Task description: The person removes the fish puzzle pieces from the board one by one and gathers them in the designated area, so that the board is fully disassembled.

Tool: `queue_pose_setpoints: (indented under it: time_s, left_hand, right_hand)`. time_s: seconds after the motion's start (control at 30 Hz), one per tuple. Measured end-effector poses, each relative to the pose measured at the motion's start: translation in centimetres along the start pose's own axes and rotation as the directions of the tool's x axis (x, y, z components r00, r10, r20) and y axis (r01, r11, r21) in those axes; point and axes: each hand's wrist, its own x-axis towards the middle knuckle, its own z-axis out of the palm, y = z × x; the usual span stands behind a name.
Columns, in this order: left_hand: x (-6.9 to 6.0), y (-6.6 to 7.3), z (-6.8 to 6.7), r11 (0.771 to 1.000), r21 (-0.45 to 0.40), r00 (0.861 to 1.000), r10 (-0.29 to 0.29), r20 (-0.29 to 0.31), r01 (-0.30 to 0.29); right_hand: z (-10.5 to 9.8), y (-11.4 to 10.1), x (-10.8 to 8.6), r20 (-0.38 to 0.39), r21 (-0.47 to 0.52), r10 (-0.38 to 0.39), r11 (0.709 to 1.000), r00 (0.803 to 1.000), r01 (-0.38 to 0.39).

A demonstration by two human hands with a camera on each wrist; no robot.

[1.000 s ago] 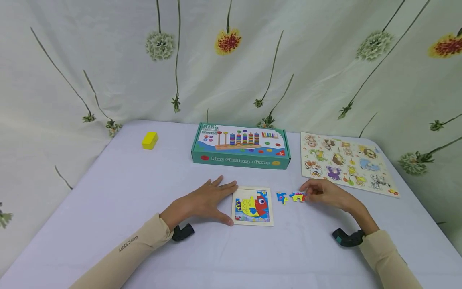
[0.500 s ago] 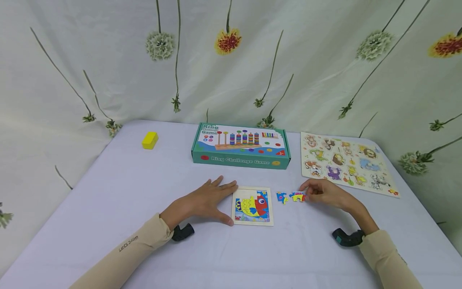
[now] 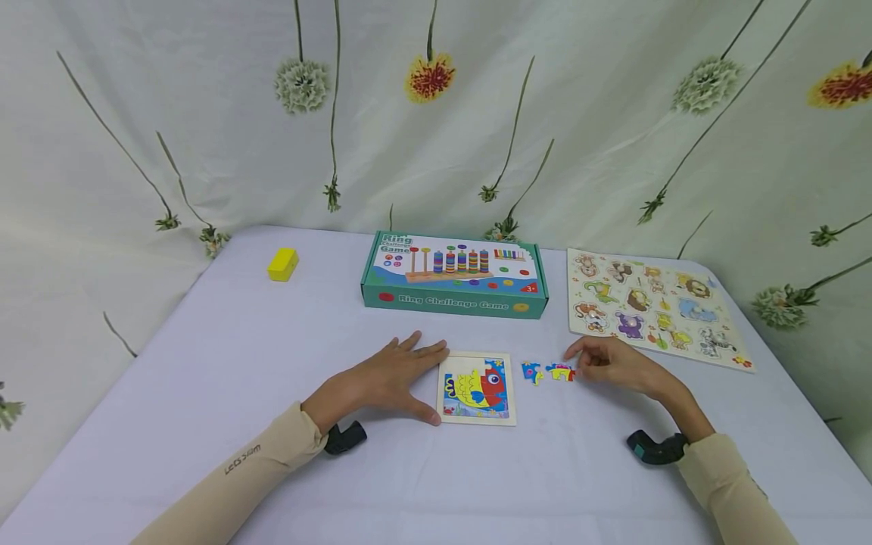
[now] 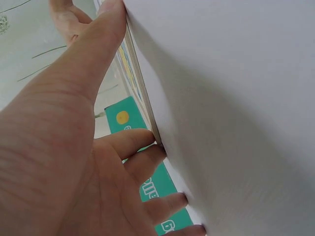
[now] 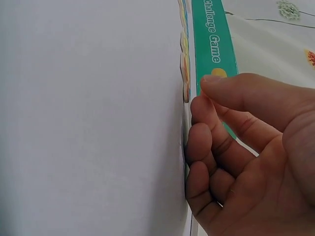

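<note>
My left hand (image 3: 391,382) spreads its fingers at the left side of a small wooden fish jigsaw puzzle (image 3: 477,390). Its thumb and a fingertip touch the board's edge, as the left wrist view also shows. Bare wood shows in the upper part of the frame. Right of the board lie two loose jigsaw pieces: a mainly blue one (image 3: 530,372) and a yellow, red and blue one (image 3: 561,372). Beside the latter is my right hand (image 3: 613,365), fingers loosely curled. In the right wrist view, its thumb (image 5: 214,84) stands apart from the pieces; the index fingertip is hidden.
A green Ring Challenge Game box (image 3: 455,276) lies behind the board. To its right is a large animal puzzle board (image 3: 654,309), near the right forearm. A yellow block (image 3: 282,265) sits at the back left. Behind the white-covered table (image 3: 436,484) hangs a flower-print cloth (image 3: 436,144).
The right hand has shifted very slightly, and the multicoloured piece beside its fingers looks slightly different in position. The left hand and the fish puzzle board have not moved.
</note>
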Motion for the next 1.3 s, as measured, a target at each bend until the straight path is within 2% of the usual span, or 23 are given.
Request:
queue_pose_setpoints:
  time_s: [0.4, 0.57, 0.83, 1.0, 1.3]
  left_hand:
    - [0.0, -0.1, 0.0, 1.0, 0.003, 1.0, -0.002, 0.007, 0.002]
    - [-0.1, -0.1, 0.0, 1.0, -0.005, 1.0, 0.0, 0.006, 0.0]
    - [-0.1, -0.1, -0.1, 1.0, -0.001, 1.0, 0.0, 0.009, 0.0]
    - [-0.1, -0.1, 0.0, 1.0, -0.005, 1.0, 0.0, 0.008, 0.0]
    - [-0.1, 0.1, -0.2, 1.0, -0.008, 1.0, -0.008, 0.017, 0.008]
  right_hand:
    - [0.1, 0.2, 0.1, -0.006, 0.001, -0.018, 1.0, 1.0, 0.018]
    - [0.4, 0.1, 0.4, -0.059, -0.034, -0.071, 0.997, 0.996, 0.069]
    - [1.4, -1.3, 1.6, -0.149, -0.107, -0.133, 0.987, 0.98, 0.118]
    - [2.4, -2.3, 2.8, -0.146, -0.106, -0.174, 0.981, 0.974, 0.16]
    - [4.5, -4.4, 4.7, -0.071, -0.033, -0.188, 0.982, 0.98, 0.186]
